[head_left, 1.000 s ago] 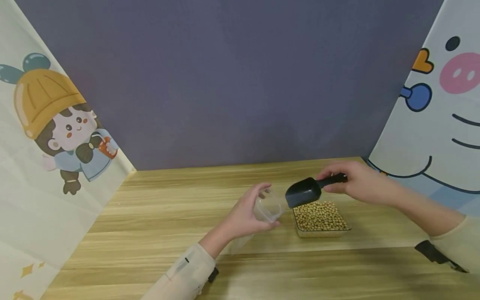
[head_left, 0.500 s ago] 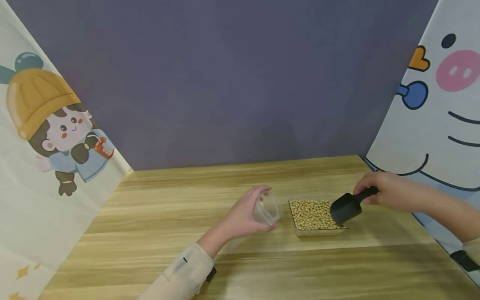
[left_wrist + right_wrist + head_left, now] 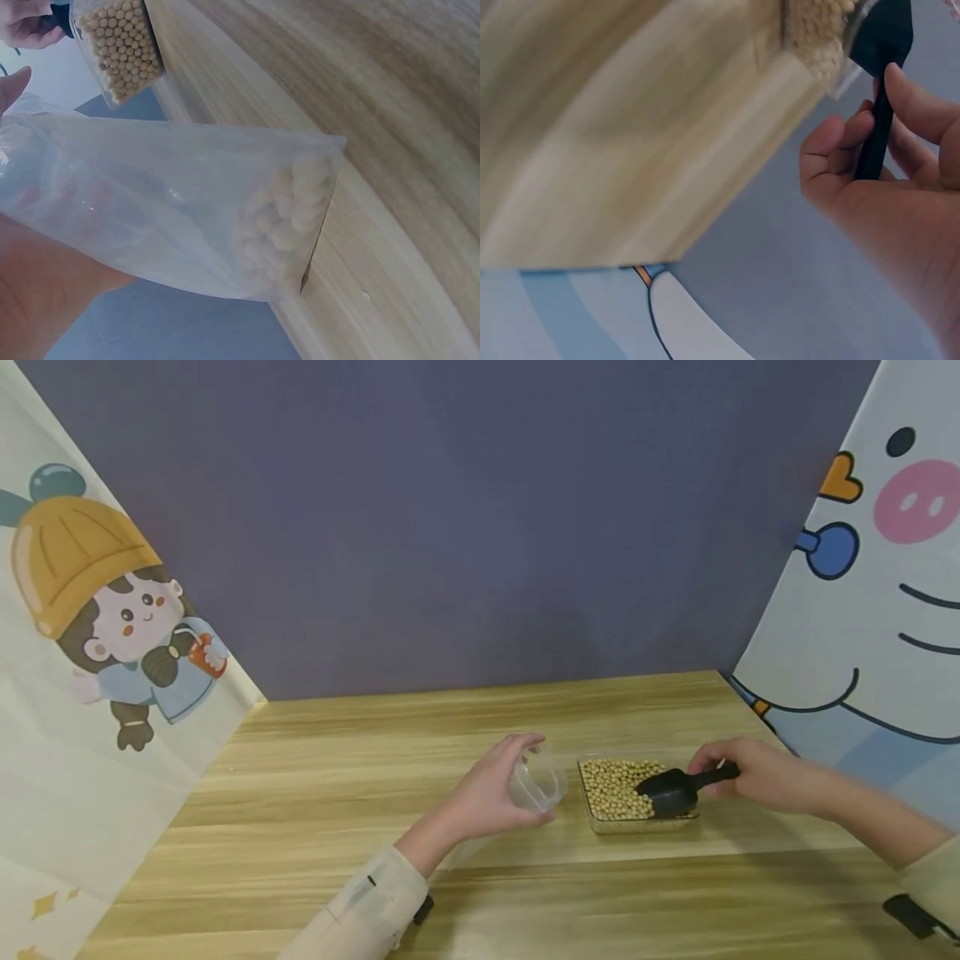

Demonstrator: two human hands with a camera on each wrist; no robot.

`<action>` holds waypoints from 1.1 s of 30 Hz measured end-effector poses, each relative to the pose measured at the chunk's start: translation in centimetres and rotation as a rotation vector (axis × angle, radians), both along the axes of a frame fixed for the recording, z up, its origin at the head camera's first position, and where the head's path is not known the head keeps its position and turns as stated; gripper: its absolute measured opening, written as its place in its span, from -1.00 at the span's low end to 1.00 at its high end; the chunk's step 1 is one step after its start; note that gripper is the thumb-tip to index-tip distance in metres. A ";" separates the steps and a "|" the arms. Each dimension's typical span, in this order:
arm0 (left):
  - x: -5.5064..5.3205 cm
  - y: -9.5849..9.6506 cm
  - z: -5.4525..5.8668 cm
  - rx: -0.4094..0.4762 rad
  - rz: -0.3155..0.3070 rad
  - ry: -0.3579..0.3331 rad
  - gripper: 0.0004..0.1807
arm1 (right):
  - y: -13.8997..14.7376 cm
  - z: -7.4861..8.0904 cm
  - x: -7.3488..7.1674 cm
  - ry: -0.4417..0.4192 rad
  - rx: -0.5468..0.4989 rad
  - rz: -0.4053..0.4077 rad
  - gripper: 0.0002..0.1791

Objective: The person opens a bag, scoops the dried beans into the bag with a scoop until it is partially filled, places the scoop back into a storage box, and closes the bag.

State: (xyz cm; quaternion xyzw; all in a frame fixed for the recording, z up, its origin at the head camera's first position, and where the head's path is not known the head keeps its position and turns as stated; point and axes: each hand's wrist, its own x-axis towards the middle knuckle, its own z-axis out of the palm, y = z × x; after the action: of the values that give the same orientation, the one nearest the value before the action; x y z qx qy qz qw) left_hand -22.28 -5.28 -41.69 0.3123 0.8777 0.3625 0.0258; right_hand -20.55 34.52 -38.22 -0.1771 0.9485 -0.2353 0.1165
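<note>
My left hand (image 3: 487,789) grips a clear plastic bag (image 3: 150,180) near its top and holds its mouth round and wide. Soybeans (image 3: 289,225) lie in the bottom of the bag, as the left wrist view shows. My right hand (image 3: 757,777) holds a black scoop (image 3: 670,793) by its handle. The scoop's front edge is sunk among the soybeans (image 3: 611,787) in a clear rectangular container (image 3: 633,828), to the right of the bag. In the right wrist view, thumb and curled fingers close round the handle (image 3: 876,139).
The wood-grain table (image 3: 337,760) carries the container. Behind it rises a plain grey-blue panel (image 3: 480,527). Cartoon-printed sheets stand on the left (image 3: 45,710) and right (image 3: 825,652).
The scoop moved from beside the bag's mouth to the container's right side, then down and left into the soybeans. My left hand and the bag have stayed nearly still.
</note>
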 end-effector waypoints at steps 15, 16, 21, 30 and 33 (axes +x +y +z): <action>0.0 0.1 -0.1 -0.020 0.012 0.002 0.16 | -0.7 -2.3 0.6 -0.033 -0.106 -0.093 -0.64; 0.0 0.1 -0.1 -0.019 0.012 0.002 0.16 | -0.5 -2.3 0.5 -0.034 -0.103 -0.096 -0.62; 0.0 0.2 0.1 -0.012 0.017 0.005 0.18 | 1.0 -2.3 0.5 -0.052 -0.109 -0.118 -0.56; 0.2 0.2 0.3 -0.003 0.014 -0.010 0.19 | 2.5 -2.9 0.4 -0.213 -0.317 -0.129 -0.47; 0.2 0.2 0.4 -0.001 0.012 -0.012 0.19 | 2.7 -3.0 0.3 -0.266 -0.378 -0.132 -0.45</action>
State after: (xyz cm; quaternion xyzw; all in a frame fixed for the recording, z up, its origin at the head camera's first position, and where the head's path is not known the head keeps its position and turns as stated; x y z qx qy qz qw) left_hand -22.09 -5.05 -41.34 0.3049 0.8796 0.3641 0.0288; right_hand -20.22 37.21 -41.20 -0.1008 0.8733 -0.4373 0.1896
